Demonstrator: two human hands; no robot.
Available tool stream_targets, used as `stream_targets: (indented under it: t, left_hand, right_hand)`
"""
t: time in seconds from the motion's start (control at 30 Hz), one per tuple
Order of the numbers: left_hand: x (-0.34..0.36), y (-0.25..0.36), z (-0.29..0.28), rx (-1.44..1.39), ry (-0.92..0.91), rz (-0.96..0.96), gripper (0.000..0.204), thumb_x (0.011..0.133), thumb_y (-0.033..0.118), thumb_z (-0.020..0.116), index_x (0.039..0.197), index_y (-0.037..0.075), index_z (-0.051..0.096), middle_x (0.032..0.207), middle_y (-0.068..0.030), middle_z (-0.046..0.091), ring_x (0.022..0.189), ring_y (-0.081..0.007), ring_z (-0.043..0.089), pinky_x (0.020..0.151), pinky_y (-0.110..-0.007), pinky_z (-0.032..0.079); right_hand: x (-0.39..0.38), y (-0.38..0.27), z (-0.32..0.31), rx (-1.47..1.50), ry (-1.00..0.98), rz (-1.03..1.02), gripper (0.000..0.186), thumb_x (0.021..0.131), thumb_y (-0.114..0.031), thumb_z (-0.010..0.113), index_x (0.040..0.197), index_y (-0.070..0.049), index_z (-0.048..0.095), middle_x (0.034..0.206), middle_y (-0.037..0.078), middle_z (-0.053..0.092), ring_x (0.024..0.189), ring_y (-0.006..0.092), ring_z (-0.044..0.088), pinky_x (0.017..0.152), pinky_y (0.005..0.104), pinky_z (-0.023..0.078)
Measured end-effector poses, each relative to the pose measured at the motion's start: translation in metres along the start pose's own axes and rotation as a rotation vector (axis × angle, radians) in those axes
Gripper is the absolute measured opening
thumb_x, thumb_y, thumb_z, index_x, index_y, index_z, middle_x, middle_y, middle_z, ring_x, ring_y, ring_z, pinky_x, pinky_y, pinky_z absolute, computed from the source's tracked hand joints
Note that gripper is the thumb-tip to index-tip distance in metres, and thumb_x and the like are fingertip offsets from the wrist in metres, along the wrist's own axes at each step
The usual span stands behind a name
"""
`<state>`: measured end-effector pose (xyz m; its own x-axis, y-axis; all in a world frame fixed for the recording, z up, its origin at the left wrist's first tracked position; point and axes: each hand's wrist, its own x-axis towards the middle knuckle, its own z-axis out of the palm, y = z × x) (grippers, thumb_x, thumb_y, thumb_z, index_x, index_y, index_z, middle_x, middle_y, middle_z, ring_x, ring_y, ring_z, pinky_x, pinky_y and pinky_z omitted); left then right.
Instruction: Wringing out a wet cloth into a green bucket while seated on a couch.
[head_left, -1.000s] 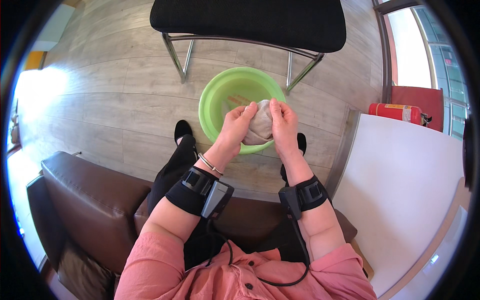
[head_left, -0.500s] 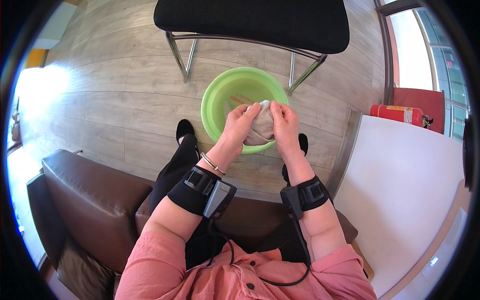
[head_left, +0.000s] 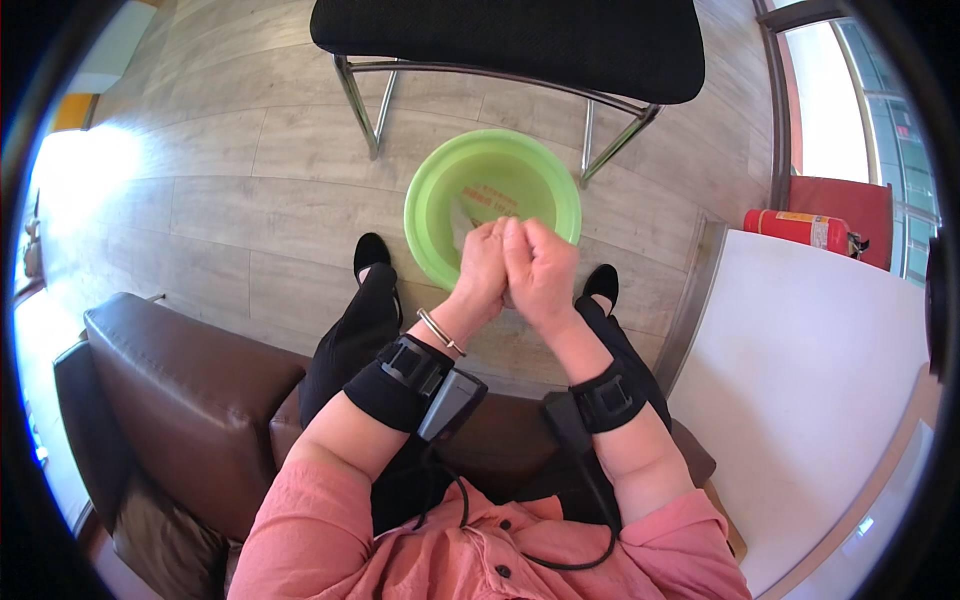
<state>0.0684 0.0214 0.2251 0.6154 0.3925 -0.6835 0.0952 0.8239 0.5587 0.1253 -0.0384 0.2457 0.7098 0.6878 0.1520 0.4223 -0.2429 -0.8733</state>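
Note:
My left hand (head_left: 482, 266) and my right hand (head_left: 541, 270) are pressed together over the near side of a light green plastic basin (head_left: 425, 235). Both sets of fingers are closed in fists, thumbs side by side on top. The greyish cloth that showed between them half a second ago is bunched inside and almost wholly hidden. In the basin there is what looks like water, with red print on the bottom and a pale patch (head_left: 462, 222) at the left that I cannot make out.
Ahead of the basin stands a black chair (head_left: 510, 45) with metal legs. A brown leather sofa (head_left: 190, 385) lies to the left and under me. A white surface (head_left: 790, 370) and a red fire extinguisher (head_left: 800, 229) are at the right. My shoes flank the basin.
My hands have come together and closed round the cloth, which was spread between the fingertips before. They have shifted slightly toward me, and more of the basin's inside shows.

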Motion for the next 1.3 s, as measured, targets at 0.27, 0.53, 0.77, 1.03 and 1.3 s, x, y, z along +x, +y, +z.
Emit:
stream_targets:
  t: [0.27, 0.53, 0.77, 1.03, 1.3]
  left_hand:
    - [0.000, -0.001, 0.007, 0.266, 0.104, 0.120, 0.028, 0.091, 0.019, 0.040, 0.096, -0.004, 0.053, 0.081, -0.0062, 0.057, 0.066, -0.0109, 0.053, 0.057, -0.024, 0.044]
    - [0.006, 0.005, -0.001, 0.138, 0.046, 0.045, 0.028, 0.091, 0.020, 0.042, 0.099, -0.004, 0.054, 0.087, -0.0077, 0.059, 0.075, -0.0128, 0.057, 0.065, -0.025, 0.046]
    - [0.007, 0.023, -0.006, -0.052, 0.116, 0.100, 0.028, 0.090, 0.023, 0.045, 0.096, -0.002, 0.056, 0.087, -0.0053, 0.060, 0.076, -0.0142, 0.058, 0.068, -0.027, 0.046]
    - [0.010, 0.022, -0.005, -0.027, 0.171, 0.148, 0.027, 0.083, 0.021, 0.049, 0.095, -0.002, 0.056, 0.080, -0.0052, 0.055, 0.071, -0.0110, 0.050, 0.060, -0.026, 0.042]
    - [0.008, 0.016, -0.012, 0.013, 0.129, 0.087, 0.028, 0.085, 0.022, 0.047, 0.092, -0.003, 0.057, 0.079, -0.0059, 0.057, 0.067, -0.0130, 0.051, 0.059, -0.028, 0.043]
  right_hand:
    - [0.012, 0.018, -0.008, -0.075, 0.078, 0.243, 0.027, 0.085, -0.021, 0.054, 0.067, 0.000, 0.054, 0.054, 0.014, 0.052, 0.045, 0.0256, 0.049, 0.044, 0.0344, 0.037]
    - [0.007, 0.022, -0.002, 0.088, 0.039, 0.129, 0.030, 0.086, -0.023, 0.054, 0.066, -0.001, 0.052, 0.050, 0.010, 0.047, 0.044, 0.0182, 0.044, 0.044, 0.0308, 0.035]
    - [0.014, 0.034, -0.007, 0.380, 0.160, 0.447, 0.025, 0.088, -0.027, 0.053, 0.084, -0.002, 0.055, 0.074, 0.005, 0.056, 0.067, 0.0095, 0.047, 0.061, 0.0244, 0.038]
    - [0.017, 0.024, -0.012, 0.124, -0.032, 0.235, 0.020, 0.085, -0.022, 0.057, 0.087, -0.002, 0.057, 0.070, 0.007, 0.059, 0.064, 0.0129, 0.055, 0.058, 0.0261, 0.043]
    - [0.001, -0.011, -0.001, 0.172, -0.112, 0.059, 0.020, 0.083, -0.021, 0.059, 0.075, -0.002, 0.056, 0.062, 0.010, 0.055, 0.055, 0.0179, 0.054, 0.052, 0.0304, 0.042]
